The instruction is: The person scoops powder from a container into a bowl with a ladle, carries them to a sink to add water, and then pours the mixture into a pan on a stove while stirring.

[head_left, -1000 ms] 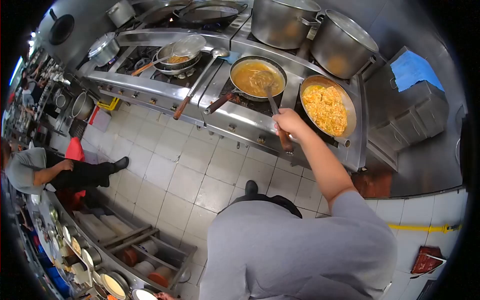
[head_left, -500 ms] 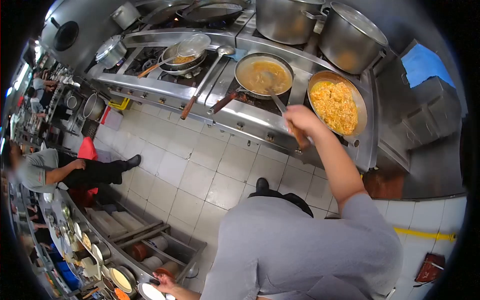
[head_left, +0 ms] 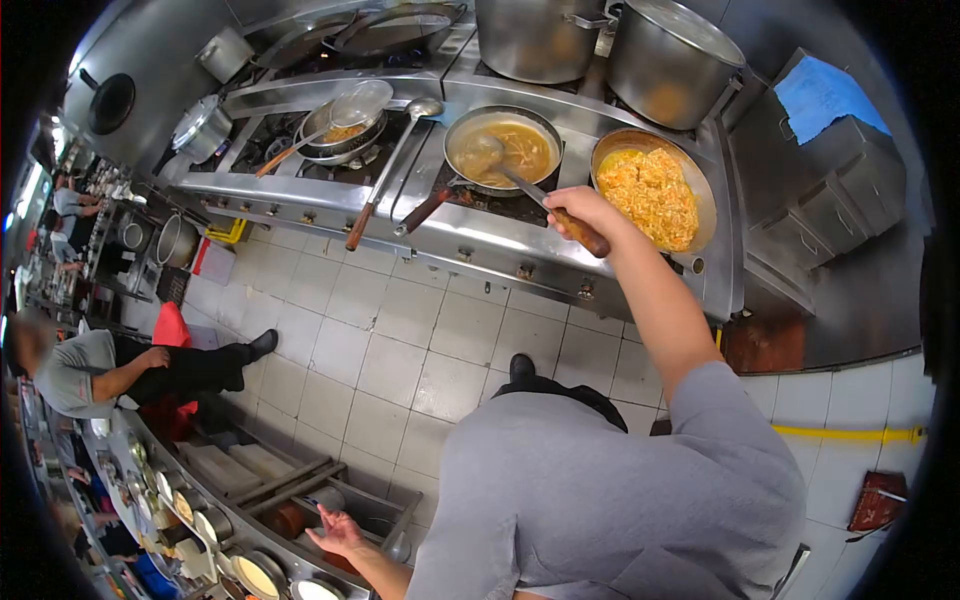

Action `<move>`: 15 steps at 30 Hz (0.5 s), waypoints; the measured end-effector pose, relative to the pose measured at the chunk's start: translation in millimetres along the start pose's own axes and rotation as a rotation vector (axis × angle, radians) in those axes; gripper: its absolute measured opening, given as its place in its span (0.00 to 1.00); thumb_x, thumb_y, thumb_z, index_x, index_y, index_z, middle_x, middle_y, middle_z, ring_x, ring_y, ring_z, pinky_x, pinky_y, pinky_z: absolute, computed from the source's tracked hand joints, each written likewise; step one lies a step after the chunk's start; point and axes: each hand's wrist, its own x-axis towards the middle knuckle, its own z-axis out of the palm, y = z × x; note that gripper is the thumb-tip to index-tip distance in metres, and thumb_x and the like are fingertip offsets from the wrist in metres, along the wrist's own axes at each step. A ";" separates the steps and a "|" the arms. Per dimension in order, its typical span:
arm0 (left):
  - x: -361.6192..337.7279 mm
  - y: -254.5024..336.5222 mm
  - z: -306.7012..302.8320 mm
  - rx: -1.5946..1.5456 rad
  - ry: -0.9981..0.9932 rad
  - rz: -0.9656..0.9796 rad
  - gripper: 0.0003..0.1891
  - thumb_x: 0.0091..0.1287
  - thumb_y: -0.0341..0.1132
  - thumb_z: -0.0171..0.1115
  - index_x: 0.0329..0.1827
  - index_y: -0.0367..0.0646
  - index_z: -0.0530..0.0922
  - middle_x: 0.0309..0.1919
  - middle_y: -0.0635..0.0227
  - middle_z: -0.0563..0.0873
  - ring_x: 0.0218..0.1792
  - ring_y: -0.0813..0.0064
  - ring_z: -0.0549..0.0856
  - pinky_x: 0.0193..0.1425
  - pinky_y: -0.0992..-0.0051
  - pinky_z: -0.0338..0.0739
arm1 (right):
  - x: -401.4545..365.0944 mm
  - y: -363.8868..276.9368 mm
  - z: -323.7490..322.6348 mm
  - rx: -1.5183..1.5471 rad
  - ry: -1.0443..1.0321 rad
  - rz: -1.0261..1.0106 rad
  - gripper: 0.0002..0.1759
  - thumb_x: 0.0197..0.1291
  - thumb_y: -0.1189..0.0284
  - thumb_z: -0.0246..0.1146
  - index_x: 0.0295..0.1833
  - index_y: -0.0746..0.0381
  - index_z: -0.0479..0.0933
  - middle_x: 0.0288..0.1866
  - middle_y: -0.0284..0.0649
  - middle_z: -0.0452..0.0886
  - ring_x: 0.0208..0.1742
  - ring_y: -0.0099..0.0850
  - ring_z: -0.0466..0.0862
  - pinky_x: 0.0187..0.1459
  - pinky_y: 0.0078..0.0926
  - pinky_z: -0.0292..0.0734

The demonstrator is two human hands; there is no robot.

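Observation:
My right hand (head_left: 582, 212) is wrapped round the wooden handle of a ladle (head_left: 522, 183). The ladle's bowl dips into brown broth with pale pieces in a pan (head_left: 452, 150) on the stove. To the right of that pan stands a larger pan (head_left: 712, 205) holding an orange-yellow, rice-like food (head_left: 650, 200). My left hand (head_left: 338, 532) is in the air beside the counter, fingers apart and nothing in them. Below it sits a white-filled container (head_left: 316, 590), partly cut off by the frame edge.
Two large pots (head_left: 535, 40) stand behind the pans. A second ladle (head_left: 385, 170) lies across the stove, near a pan with a strainer (head_left: 362, 100). A co-worker (head_left: 85, 365) stands at the left. Several food containers line the counter (head_left: 235, 530).
The ladle's bowl has shifted to the left side of the broth pan. My left hand has moved up and away from the white-filled container. The camera view has shifted slightly.

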 end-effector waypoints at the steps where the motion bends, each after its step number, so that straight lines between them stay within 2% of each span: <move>1: -2.0 -4.7 7.7 -0.002 -0.004 -0.003 0.43 0.70 0.60 0.60 0.68 0.22 0.65 0.50 0.54 0.88 0.37 0.69 0.87 0.34 0.75 0.80 | 11.3 8.9 0.0 0.001 0.015 -0.041 0.11 0.63 0.67 0.63 0.33 0.64 0.76 0.24 0.38 0.79 0.23 0.28 0.81 0.27 0.30 0.77; 3: -5.4 -18.3 30.5 0.112 -0.043 -0.005 0.44 0.70 0.60 0.60 0.69 0.23 0.64 0.50 0.54 0.88 0.40 0.68 0.88 0.35 0.75 0.82 | 22.5 31.3 10.2 -0.326 0.154 -0.049 0.13 0.61 0.66 0.64 0.39 0.67 0.80 0.31 0.47 0.84 0.31 0.38 0.86 0.35 0.37 0.82; 4: -9.0 -22.8 45.9 0.152 0.013 0.013 0.44 0.71 0.62 0.59 0.71 0.26 0.64 0.51 0.55 0.87 0.36 0.71 0.86 0.34 0.75 0.80 | 16.9 36.8 20.3 -0.810 0.318 -0.195 0.18 0.60 0.66 0.63 0.45 0.71 0.81 0.40 0.59 0.86 0.42 0.52 0.88 0.45 0.45 0.83; 5: -16.1 -27.7 64.6 0.152 0.013 0.021 0.44 0.71 0.62 0.59 0.71 0.26 0.64 0.51 0.55 0.87 0.36 0.71 0.86 0.34 0.75 0.80 | 11.2 47.0 26.8 -0.834 0.365 -0.211 0.22 0.59 0.65 0.62 0.48 0.75 0.81 0.46 0.66 0.84 0.50 0.62 0.83 0.54 0.48 0.80; 7: -27.2 -42.6 96.0 0.367 0.058 0.074 0.44 0.71 0.63 0.58 0.73 0.29 0.63 0.53 0.58 0.86 0.33 0.74 0.82 0.33 0.76 0.77 | -10.6 36.5 31.6 -0.807 0.226 -0.116 0.18 0.59 0.67 0.62 0.43 0.75 0.81 0.39 0.61 0.86 0.42 0.55 0.88 0.45 0.46 0.83; 8: -19.1 -49.0 98.7 0.468 0.070 0.046 0.41 0.72 0.59 0.60 0.76 0.35 0.63 0.54 0.61 0.85 0.34 0.77 0.79 0.34 0.79 0.73 | -27.1 17.0 32.4 -0.601 0.117 -0.027 0.16 0.60 0.68 0.63 0.41 0.73 0.81 0.37 0.56 0.85 0.36 0.49 0.87 0.40 0.43 0.83; 9: -8.1 -59.1 101.6 0.473 0.077 0.037 0.41 0.72 0.59 0.60 0.76 0.35 0.63 0.54 0.61 0.85 0.34 0.77 0.79 0.34 0.79 0.73 | -36.8 2.1 31.2 -0.392 0.013 0.063 0.13 0.62 0.69 0.63 0.38 0.71 0.80 0.34 0.51 0.85 0.31 0.43 0.87 0.34 0.40 0.83; 10: 3.7 -72.0 106.1 0.649 0.029 0.014 0.39 0.72 0.56 0.62 0.77 0.38 0.64 0.55 0.63 0.85 0.36 0.78 0.79 0.36 0.79 0.72 | -22.8 7.8 21.4 -0.051 -0.027 0.003 0.11 0.64 0.70 0.63 0.35 0.68 0.78 0.28 0.42 0.81 0.23 0.31 0.82 0.26 0.32 0.79; 11: 11.9 -85.5 115.4 0.821 -0.024 -0.007 0.38 0.72 0.54 0.63 0.77 0.40 0.64 0.56 0.64 0.84 0.38 0.79 0.79 0.38 0.79 0.71 | -10.8 3.4 15.4 0.067 0.017 0.078 0.11 0.64 0.69 0.64 0.34 0.66 0.78 0.25 0.38 0.79 0.21 0.28 0.80 0.25 0.30 0.77; 13: 4.7 -117.4 162.4 0.971 -0.136 0.012 0.33 0.73 0.51 0.63 0.76 0.47 0.67 0.60 0.66 0.83 0.46 0.75 0.80 0.45 0.75 0.71 | -5.2 3.2 11.5 0.158 0.098 0.050 0.10 0.64 0.68 0.65 0.36 0.64 0.78 0.22 0.35 0.78 0.20 0.27 0.79 0.24 0.28 0.76; 15: -5.8 -152.8 214.2 0.982 -0.185 -0.001 0.32 0.73 0.49 0.64 0.75 0.46 0.67 0.59 0.69 0.83 0.46 0.77 0.80 0.46 0.73 0.71 | 26.3 34.5 4.0 -0.217 0.122 -0.052 0.11 0.62 0.67 0.65 0.39 0.65 0.80 0.29 0.43 0.84 0.26 0.33 0.84 0.29 0.33 0.79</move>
